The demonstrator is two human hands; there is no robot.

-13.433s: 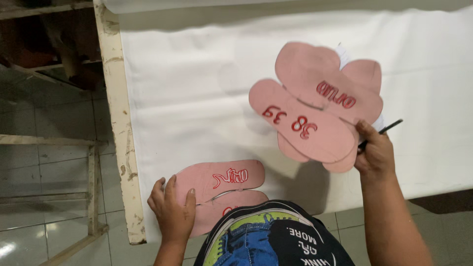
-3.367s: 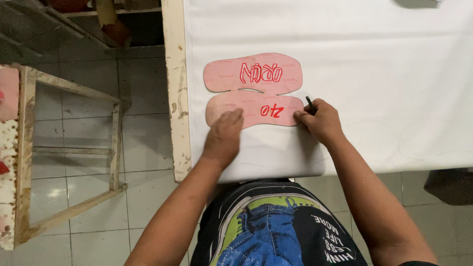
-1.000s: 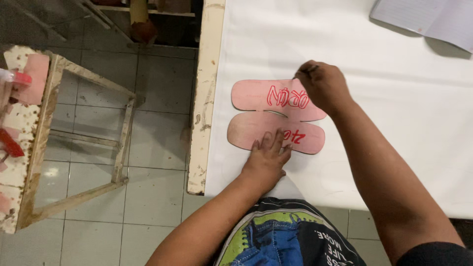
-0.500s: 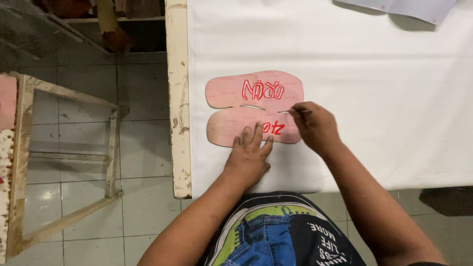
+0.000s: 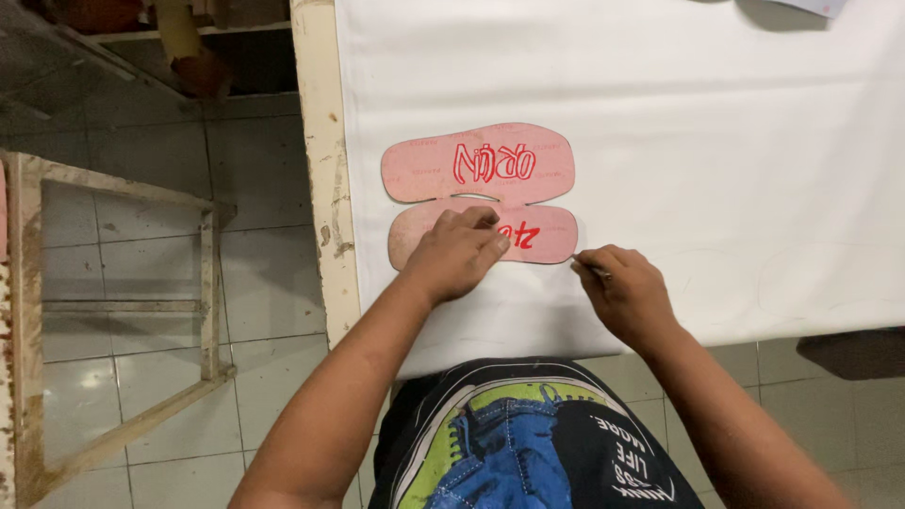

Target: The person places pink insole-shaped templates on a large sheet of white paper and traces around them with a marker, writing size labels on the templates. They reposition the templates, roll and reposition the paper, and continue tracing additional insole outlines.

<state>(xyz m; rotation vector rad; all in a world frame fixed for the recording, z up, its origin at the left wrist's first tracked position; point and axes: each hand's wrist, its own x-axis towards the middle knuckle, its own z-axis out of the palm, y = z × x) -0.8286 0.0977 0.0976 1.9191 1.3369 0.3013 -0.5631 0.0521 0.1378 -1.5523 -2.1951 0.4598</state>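
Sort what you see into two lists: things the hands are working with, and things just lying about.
In use:
pink sole pattern
white sheet
pen in right hand
left hand, pressing on the pattern

Lying about:
wooden frame on the tiled floor
paper at the far edge

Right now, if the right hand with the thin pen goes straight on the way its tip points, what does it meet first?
Probably the lower pink template: the right hand aims its pen up-left at that near edge.
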